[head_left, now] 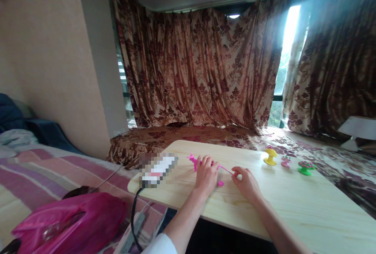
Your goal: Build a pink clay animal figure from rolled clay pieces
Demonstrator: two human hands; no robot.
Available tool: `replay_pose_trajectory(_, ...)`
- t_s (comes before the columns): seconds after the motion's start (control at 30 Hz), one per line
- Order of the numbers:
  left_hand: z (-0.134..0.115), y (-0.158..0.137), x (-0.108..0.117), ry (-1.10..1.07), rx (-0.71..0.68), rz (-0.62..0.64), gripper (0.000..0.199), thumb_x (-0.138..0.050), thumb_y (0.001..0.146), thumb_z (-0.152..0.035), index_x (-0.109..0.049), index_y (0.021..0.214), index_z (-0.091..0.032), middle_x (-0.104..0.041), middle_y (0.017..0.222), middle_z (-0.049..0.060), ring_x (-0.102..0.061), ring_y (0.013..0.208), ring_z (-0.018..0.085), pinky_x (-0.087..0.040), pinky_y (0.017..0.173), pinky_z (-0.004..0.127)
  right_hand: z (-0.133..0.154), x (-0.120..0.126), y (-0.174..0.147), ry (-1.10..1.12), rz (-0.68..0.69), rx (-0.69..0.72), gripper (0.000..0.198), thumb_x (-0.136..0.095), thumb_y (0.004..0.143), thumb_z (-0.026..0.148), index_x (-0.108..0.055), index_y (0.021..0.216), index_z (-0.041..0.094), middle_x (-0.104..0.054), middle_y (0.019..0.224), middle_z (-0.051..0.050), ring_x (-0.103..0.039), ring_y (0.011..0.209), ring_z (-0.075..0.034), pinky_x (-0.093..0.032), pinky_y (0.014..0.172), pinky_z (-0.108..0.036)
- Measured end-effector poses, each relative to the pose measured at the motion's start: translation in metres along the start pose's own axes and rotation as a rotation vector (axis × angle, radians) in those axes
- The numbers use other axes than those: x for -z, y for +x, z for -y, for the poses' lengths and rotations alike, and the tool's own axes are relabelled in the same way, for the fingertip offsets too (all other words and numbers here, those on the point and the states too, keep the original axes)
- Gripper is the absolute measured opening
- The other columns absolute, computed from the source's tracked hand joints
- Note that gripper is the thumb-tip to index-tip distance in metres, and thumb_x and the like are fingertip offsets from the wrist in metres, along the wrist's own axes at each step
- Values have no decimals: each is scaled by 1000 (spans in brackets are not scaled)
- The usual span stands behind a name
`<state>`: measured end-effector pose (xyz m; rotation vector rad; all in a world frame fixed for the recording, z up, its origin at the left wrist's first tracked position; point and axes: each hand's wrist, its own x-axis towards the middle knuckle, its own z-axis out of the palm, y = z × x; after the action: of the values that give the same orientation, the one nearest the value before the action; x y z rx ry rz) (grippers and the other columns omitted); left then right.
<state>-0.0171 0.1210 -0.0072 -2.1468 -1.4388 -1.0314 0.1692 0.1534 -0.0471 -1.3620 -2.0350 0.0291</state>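
Observation:
A bright pink figure (192, 160) with thin projecting parts, which looks like modelling clay, is on the light wooden table (293, 199). My left hand (206, 173) is closed over its right part, and the fingers hide some of it. From there a thin pink strand (225, 169) runs to the right. Its far end is pinched between the thumb and fingertips of my right hand (246, 183). A small pink lump (220, 183) lies between my two hands, close to the left one.
Toward the back right stand a yellow mushroom-shaped piece (270, 156), a small pink piece (286, 161) and a green one with pink dots (306, 167). A blurred-out device (158, 169) with a black cable lies at the table's left. A magenta bag (73, 222) rests on the striped bed.

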Motion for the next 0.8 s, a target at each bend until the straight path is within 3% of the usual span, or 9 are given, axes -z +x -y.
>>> replay_pose_trajectory(0.8, 2, 1, -3, -1, 4, 5, 22, -55, 79, -11, -65, 93, -25, -56, 90, 4, -46, 100, 23, -27, 98, 47, 8, 4, 0, -106, 89, 12, 20, -51, 90, 30, -59, 104, 18, -60, 109, -6, -59, 93, -17, -49, 81, -38)
